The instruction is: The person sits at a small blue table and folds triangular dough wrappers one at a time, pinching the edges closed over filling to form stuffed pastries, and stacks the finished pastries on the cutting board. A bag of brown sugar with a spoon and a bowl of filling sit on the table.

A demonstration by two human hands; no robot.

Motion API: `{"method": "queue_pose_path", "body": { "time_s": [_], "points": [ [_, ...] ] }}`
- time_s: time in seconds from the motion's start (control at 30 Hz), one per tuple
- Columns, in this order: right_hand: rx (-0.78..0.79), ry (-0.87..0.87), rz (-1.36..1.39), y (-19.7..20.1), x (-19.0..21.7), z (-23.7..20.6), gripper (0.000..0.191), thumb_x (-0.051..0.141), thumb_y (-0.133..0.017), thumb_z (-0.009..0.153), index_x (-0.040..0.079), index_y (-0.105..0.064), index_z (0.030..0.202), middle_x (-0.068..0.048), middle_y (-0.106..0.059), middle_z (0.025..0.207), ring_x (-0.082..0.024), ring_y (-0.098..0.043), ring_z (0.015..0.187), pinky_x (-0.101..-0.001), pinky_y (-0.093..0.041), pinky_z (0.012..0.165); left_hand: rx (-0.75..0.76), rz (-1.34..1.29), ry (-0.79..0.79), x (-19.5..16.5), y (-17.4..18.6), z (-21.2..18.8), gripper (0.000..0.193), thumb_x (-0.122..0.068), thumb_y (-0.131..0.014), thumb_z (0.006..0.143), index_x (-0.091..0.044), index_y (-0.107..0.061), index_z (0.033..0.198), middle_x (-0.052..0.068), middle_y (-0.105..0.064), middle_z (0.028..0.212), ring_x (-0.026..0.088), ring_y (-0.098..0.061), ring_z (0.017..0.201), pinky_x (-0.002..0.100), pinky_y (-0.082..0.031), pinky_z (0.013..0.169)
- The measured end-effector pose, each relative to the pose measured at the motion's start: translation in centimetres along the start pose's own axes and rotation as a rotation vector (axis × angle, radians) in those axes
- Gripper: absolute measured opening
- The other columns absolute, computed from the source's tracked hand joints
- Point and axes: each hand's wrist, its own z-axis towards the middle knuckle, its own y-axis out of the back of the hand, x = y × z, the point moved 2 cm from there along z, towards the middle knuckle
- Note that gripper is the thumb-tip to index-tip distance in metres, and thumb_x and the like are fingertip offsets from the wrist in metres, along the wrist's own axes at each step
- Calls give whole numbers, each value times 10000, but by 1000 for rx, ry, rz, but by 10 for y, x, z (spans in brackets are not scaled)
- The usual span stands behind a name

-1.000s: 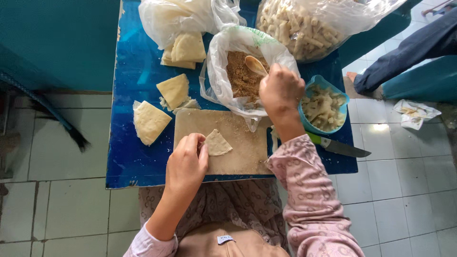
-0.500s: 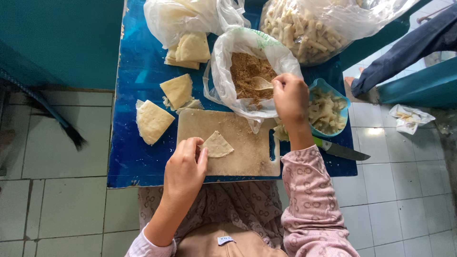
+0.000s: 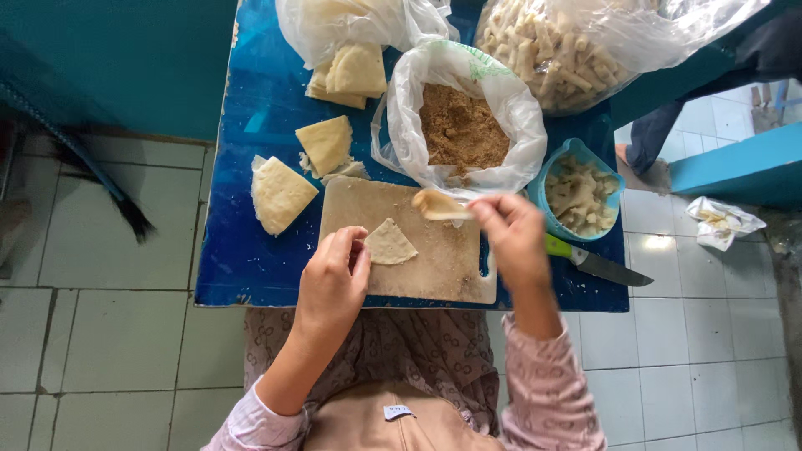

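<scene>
A triangular piece of pale wrapper dough (image 3: 389, 244) lies flat on a wooden cutting board (image 3: 443, 267). My left hand (image 3: 332, 280) rests on the board, its fingertips touching the wrapper's left edge. My right hand (image 3: 515, 238) hovers over the board's right side, pinching a spoon (image 3: 440, 205) loaded with filling, just below the bag's mouth. Behind the board stands an open plastic bag of brown crumbly filling (image 3: 461, 129).
The blue table (image 3: 251, 267) also holds stacks of folded wrappers (image 3: 280, 194), a blue bowl of cut pieces (image 3: 578, 194), a green-handled knife (image 3: 593, 263) and a large bag of finished rolls (image 3: 568, 50). Another person's leg (image 3: 652, 142) stands at the right on the tiled floor.
My right hand has drawn out of the filling bag and come down toward the board with a spoonful. My left hand stays on the wrapper.
</scene>
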Motion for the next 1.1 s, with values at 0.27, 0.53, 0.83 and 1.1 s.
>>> {"method": "queue_pose_path", "body": {
  "time_s": [0.27,0.53,0.83,1.1],
  "points": [
    [-47,589,-557,-49,29,-73,54,33,-679,962,17,-704,1008,-77,-631,865,-233,-588,835,-351,-463,775,-27,-99,18,2,1,-1,218,-34,-691,911,-9,-644,1122,143,-706,989,246,-729,835,340,-583,740],
    [83,1296,-1094,-46,36,-93,297,71,-664,919,-3,-691,1205,-64,-630,1015,-210,-594,943,-377,-471,897,-14,-159,41,1,1,0,279,-34,-682,923,-5,-620,1194,121,-709,974,207,-734,806,314,-587,721],
    [12,1272,-1187,-38,30,-90,306,132,-664,973,60,-681,1271,5,-593,967,-148,-555,921,-401,-378,907,-26,-166,-15,0,0,0,298,-33,-677,928,-10,-614,1218,128,-713,974,230,-731,815,324,-587,727],
    [-417,963,-1207,-36,68,-26,296,132,-636,969,30,-686,1243,-141,-639,1160,-302,-583,1104,-444,-411,959,26,-12,-57,-10,-4,5,295,-92,-698,929,-54,-646,1217,113,-735,948,265,-719,770,348,-562,675]
  ]
}}
